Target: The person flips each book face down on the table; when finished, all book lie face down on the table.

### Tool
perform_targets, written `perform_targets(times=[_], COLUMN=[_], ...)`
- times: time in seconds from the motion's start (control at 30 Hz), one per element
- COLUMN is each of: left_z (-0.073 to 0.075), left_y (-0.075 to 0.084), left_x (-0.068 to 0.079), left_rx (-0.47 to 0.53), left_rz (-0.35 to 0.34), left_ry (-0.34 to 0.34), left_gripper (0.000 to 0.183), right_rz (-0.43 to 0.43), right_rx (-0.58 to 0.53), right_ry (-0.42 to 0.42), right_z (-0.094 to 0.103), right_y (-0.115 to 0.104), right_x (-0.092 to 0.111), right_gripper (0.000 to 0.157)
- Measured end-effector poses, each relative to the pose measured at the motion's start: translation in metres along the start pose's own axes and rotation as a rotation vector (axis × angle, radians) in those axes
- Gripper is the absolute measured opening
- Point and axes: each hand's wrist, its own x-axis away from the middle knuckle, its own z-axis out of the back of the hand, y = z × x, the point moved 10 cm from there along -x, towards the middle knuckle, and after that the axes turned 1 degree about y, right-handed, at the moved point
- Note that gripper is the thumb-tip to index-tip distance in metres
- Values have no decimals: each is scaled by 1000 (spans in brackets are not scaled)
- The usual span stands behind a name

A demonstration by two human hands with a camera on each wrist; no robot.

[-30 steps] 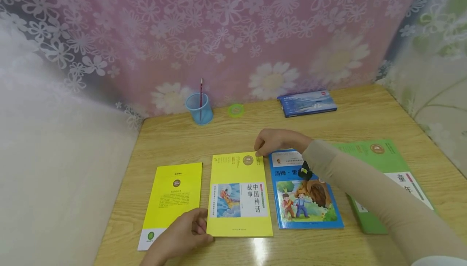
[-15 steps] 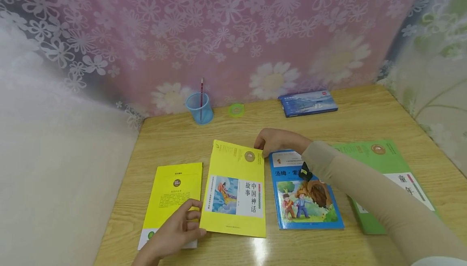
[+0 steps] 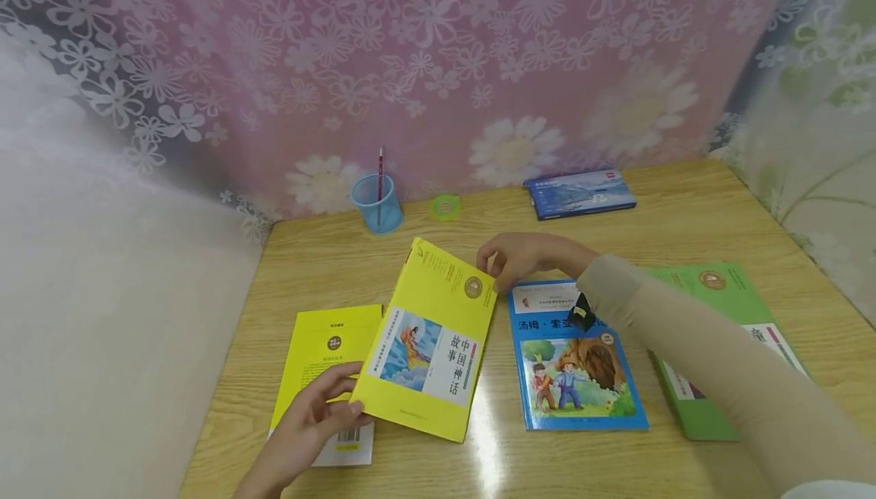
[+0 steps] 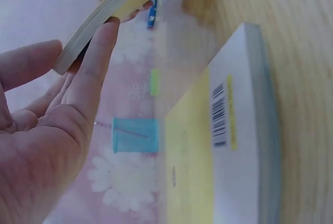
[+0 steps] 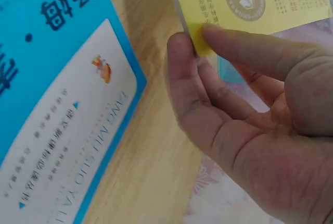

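Observation:
Both hands hold a yellow book point(image 3: 438, 332) with a picture of a flying figure on its cover. It is raised off the table and tilted, its top leaning right. My left hand point(image 3: 308, 419) pinches its lower left corner; in the left wrist view the thumb and fingers sit on either side of the page block. My right hand point(image 3: 527, 257) pinches the upper right corner between thumb and fingers, as the right wrist view shows. Under the raised book's left side lies another yellow book point(image 3: 328, 347), back cover up, partly covered by my left hand.
On the wooden table point(image 3: 506, 461), a blue book point(image 3: 582, 377) lies under my right wrist. A green book point(image 3: 712, 408) is partly hidden by the right sleeve. Toward the curtain stand a blue pencil cup point(image 3: 378, 210), a green tape roll point(image 3: 445, 207) and a blue box point(image 3: 580, 195).
The yellow book was flat on the table; it has been lifted, turned clockwise and shifted left. My left hand moved left with its corner, while my right hand stayed nearly in place.

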Motion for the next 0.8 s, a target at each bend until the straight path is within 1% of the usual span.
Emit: perform_targets(times=[0.07, 0.17, 0.3, 0.47, 0.6, 0.73, 0.8], left_z=[4, 9, 13, 19, 26, 28, 26], left_y=[5, 15, 25, 38, 46, 54, 58], left_x=[2, 5, 8, 14, 19, 23, 25], left_rx=[-23, -58, -105, -178, -259, -336, -367], left_rz=[-18, -74, -126, -197, -220, -235, -264], left_ry=[30, 58, 98, 158, 234, 279, 287], left_gripper=[53, 48, 45, 41, 39, 37, 37], right_rz=[5, 20, 50, 22, 18, 36, 40], right_rx=[-48, -112, -176, -302, -392, -477, -507], right_ry=[-10, -17, -18, 4, 24, 15, 11], right_z=[1, 4, 8, 15, 23, 26, 27], right_y=[-2, -4, -10, -9, -8, -9, -9], right_x=[2, 4, 8, 13, 17, 20, 20], right_gripper=[24, 23, 23, 28, 31, 33, 35])
